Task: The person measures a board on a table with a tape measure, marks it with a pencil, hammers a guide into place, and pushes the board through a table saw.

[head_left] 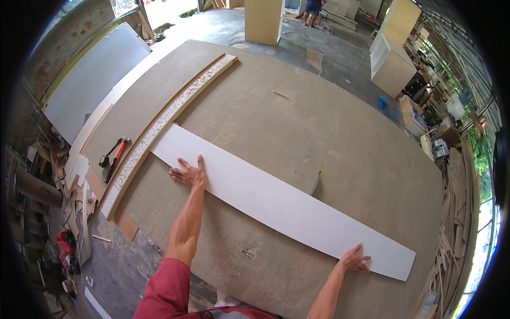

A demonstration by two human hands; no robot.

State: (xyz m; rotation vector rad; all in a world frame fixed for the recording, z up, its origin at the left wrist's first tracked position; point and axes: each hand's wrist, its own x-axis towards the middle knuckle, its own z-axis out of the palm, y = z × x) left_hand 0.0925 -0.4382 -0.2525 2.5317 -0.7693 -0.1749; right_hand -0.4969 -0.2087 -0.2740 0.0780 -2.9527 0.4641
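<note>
- Plywood makes up the broad work surface (297,122), a big brown sheet dusted with sawdust that fills most of the view; cabinet carcasses (392,64) stand on the concrete floor beyond it.
- Lying slantwise across that surface is the long white board (276,204), flat on its face, running from upper left near the middle down to the lower right edge.
- Just beyond its upper-left end lies a narrow strip (170,111) peppered with small holes or chips, angled the other way; whether the two touch I cannot tell.
- Left hand (188,174) is open, fingers spread, palm pressed flat on the white board near its upper-left end.
- Right hand (355,261) is also open, fingers resting on the board's near edge close to the lower-right end; nothing is gripped.
- My read: the board is being steadied or squared into place, one hand at each end. A next move would call for even pressure from both palms so the long, thin panel slides without bowing.
- Smallest, a hammer (114,157) with a red-and-black handle lies well to the left, untouched.
</note>
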